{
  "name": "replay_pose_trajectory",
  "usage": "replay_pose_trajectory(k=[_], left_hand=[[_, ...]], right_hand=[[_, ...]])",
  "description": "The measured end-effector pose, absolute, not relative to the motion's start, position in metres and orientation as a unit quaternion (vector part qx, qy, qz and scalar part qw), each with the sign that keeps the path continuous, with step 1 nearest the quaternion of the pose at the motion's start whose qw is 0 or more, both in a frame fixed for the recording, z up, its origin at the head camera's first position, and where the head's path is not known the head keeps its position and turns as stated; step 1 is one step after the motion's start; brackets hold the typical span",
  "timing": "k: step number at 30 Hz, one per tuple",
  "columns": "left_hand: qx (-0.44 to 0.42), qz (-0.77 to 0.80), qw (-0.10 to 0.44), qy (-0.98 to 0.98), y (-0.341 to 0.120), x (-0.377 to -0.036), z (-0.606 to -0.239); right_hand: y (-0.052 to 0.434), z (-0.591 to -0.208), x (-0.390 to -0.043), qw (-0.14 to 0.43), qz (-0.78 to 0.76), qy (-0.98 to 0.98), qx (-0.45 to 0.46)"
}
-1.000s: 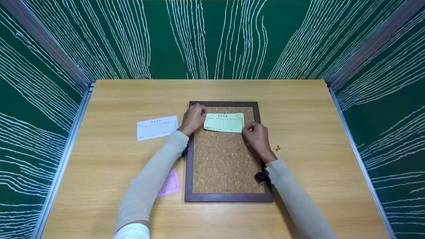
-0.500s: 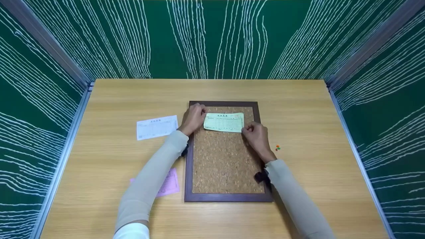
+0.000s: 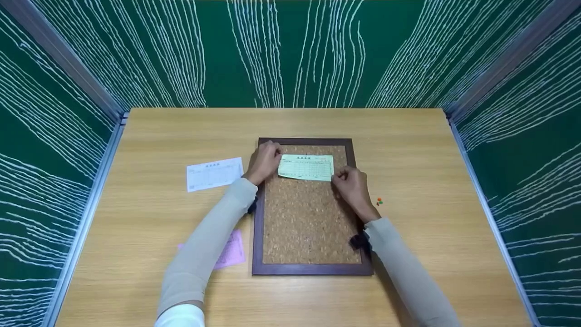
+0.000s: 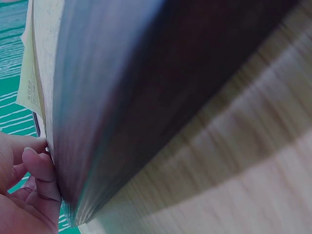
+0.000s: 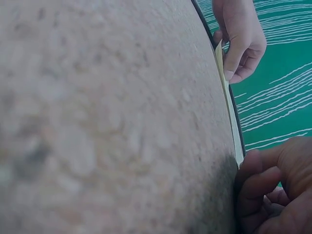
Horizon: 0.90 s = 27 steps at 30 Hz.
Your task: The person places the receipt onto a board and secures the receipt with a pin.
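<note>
A pale green printed slip (image 3: 306, 168) lies across the upper part of a cork board (image 3: 313, 222) with a dark brown frame. My left hand (image 3: 264, 162) has its curled fingertips at the slip's upper left corner. The lower right corner is pinched by my right hand (image 3: 353, 187). Seen from the left wrist, the slip's lower left corner (image 4: 30, 92) lifts off the cork, and my left fingers (image 4: 41, 168) press close beside the frame. The right wrist view has the slip edge-on (image 5: 226, 87) between both hands. Whatever lies under the fingertips is hidden.
Left of the board lies a white printed slip (image 3: 214, 175). Nearer, a pink slip (image 3: 232, 250) is partly covered by the left sleeve (image 3: 204, 247). Several tiny orange, green and red pieces (image 3: 380, 201) sit right of the board. Green walls with white lines enclose the wooden table (image 3: 136, 218).
Almost nothing differs. Both hands stay at the green slip's corners; the right hand has shifted very slightly.
</note>
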State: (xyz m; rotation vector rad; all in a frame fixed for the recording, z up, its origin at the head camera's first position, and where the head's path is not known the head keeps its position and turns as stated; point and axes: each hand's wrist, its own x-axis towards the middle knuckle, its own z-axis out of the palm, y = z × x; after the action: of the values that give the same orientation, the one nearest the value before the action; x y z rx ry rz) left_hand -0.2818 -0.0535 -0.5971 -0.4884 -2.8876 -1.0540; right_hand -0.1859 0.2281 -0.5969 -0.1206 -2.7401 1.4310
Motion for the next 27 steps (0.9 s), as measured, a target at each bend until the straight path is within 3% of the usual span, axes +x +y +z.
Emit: replay_pose_trajectory(k=[9,19,27], left_hand=[[-0.157,-0.355,0.020,-0.921,-0.054,-0.299,-0.626],[-0.161,-0.344,0.027,-0.925,-0.054,-0.296,-0.621],[-0.201,-0.324,0.024,-0.924,-0.059,-0.311,-0.643]], right_hand=[[0.233,-0.593,-0.180,0.024,0.464,-0.885,-0.037],[0.245,-0.589,-0.172,0.055,0.451,-0.889,-0.047],[0.256,-0.583,-0.166,0.057,0.479,-0.874,-0.051]])
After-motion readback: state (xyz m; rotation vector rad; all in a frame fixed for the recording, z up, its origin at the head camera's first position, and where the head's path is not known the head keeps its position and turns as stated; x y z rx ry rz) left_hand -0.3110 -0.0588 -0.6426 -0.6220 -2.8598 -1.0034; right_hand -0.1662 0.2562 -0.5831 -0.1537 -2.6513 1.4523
